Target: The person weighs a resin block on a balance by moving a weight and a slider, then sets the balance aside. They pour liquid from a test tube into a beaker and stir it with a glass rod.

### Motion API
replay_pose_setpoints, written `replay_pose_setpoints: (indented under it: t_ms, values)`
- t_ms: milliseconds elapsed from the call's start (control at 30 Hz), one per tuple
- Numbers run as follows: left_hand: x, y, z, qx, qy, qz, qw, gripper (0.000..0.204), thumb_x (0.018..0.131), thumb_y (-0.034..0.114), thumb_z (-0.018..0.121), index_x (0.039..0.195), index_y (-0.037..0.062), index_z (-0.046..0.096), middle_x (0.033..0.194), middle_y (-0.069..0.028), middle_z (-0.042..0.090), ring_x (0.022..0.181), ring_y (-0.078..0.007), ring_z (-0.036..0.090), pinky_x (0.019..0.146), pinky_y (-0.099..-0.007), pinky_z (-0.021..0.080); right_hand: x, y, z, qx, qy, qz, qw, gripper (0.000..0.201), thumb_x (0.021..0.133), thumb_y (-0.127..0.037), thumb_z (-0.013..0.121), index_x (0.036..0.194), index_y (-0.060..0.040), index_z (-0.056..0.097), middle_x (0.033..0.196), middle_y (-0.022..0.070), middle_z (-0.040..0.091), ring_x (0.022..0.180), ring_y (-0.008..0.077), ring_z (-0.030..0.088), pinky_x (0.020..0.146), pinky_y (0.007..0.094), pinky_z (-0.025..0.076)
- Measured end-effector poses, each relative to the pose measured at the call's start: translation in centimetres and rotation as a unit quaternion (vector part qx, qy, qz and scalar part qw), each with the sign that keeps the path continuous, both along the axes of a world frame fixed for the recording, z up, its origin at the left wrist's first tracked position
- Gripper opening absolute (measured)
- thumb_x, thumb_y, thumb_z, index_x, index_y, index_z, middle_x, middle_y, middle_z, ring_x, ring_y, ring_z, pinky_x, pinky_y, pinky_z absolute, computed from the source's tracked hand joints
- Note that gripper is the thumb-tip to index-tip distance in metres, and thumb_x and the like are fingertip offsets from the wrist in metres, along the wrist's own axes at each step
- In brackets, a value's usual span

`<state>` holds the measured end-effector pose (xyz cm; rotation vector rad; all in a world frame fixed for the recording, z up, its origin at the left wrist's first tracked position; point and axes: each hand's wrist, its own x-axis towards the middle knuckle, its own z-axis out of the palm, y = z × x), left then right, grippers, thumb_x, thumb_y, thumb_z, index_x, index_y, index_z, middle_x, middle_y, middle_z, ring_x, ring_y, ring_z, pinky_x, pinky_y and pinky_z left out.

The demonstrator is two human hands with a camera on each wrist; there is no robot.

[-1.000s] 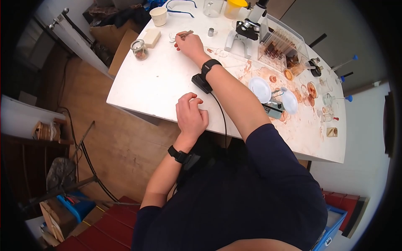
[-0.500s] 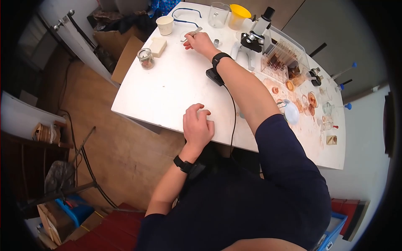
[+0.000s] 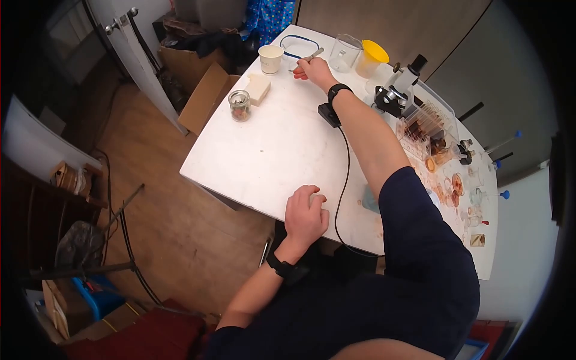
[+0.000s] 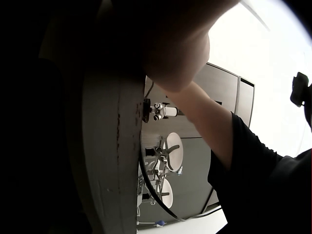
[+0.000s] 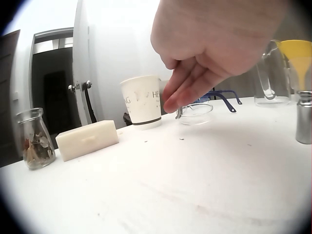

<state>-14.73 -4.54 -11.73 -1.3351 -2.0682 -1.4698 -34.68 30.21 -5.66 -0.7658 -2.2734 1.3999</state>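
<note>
Since the first earlier frame, the right hand [image 3: 318,72] has reached slightly further towards the far end of the counter [image 3: 252,150]. Its fingers pinch a slim metal tool [image 3: 316,54], close to the paper cup [image 3: 270,62] and just above or at a shallow glass dish [image 5: 200,120]. Near the counter's front edge, the left hand [image 3: 305,219] has loosely curled fingers and holds nothing. The tool looks light, stiff and smooth, likely to twist if gripped loosely; its middle seems the best hold. The dish looks thin and breakable, best taken by opposite sides of its rim.

The right wrist view shows the dish clearly, plus a small metal cylinder [image 5: 304,122] that the head view does not show. The head view shows the tool's upper end, hidden at the wrist. The left wrist view shows two white pans [image 4: 174,151], not the tool.
</note>
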Motion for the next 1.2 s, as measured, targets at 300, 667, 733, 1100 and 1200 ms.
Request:
replay_pose_setpoints:
  t_ms: [300,667,733,1100,1200]
  values:
    - [0.1,0.1,-0.1,-0.005,0.004,-0.001,1.000,0.024,0.064,-0.002,0.062,0.086,0.0079,0.065,0.108,-0.0105,0.063,0.096,-0.0295,0.062,0.073,-0.0393,0.047,-0.4,0.1,0.1,-0.010,0.007,0.012,1.000,0.034,0.102,-0.021,0.054,0.105,0.0098,0.068,0.092,0.0176,0.076,0.078,0.0232,0.077,0.069,0.0293,0.062]
    - [0.2,0.0,-0.1,-0.014,0.015,0.006,1.000,0.023,0.065,-0.001,0.063,0.086,0.0080,0.066,0.109,-0.0107,0.062,0.097,-0.0295,0.062,0.073,-0.0390,0.047,1.0,-1.2,0.8,0.015,-0.017,0.006,1.000,0.035,0.103,-0.021,0.051,0.111,0.0084,0.067,0.091,0.0173,0.075,0.077,0.0226,0.076,0.069,0.0289,0.062]
    - [0.2,0.1,0.0,-0.013,0.016,0.004,1.000,0.023,0.065,-0.001,0.063,0.086,0.0080,0.066,0.109,-0.0109,0.062,0.097,-0.0295,0.061,0.073,-0.0391,0.047,0.9,-1.2,0.4,0.019,-0.019,0.010,1.000,0.034,0.103,-0.021,0.051,0.111,0.0076,0.067,0.091,0.0167,0.076,0.077,0.0221,0.076,0.069,0.0290,0.061]
    - [0.4,0.1,-0.2,-0.021,0.025,0.012,0.999,0.022,0.067,0.000,0.062,0.087,0.0074,0.065,0.109,-0.0110,0.062,0.098,-0.0291,0.061,0.074,-0.0404,0.046,2.3,-0.5,7.8,0.067,0.032,0.007,0.997,0.040,0.096,-0.030,0.060,0.094,0.0080,0.073,0.087,0.0146,0.076,0.073,0.0206,0.076,0.067,0.0288,0.062]
    - [0.5,0.1,-0.4,-0.031,0.024,0.012,0.999,0.021,0.068,0.000,0.062,0.087,0.0076,0.065,0.109,-0.0104,0.062,0.096,-0.0287,0.061,0.074,-0.0403,0.046,4.6,-0.8,13.7,0.138,-0.020,0.054,0.989,0.047,0.096,-0.039,0.061,0.106,0.0055,0.070,0.089,0.0136,0.077,0.073,0.0204,0.076,0.065,0.0293,0.061]
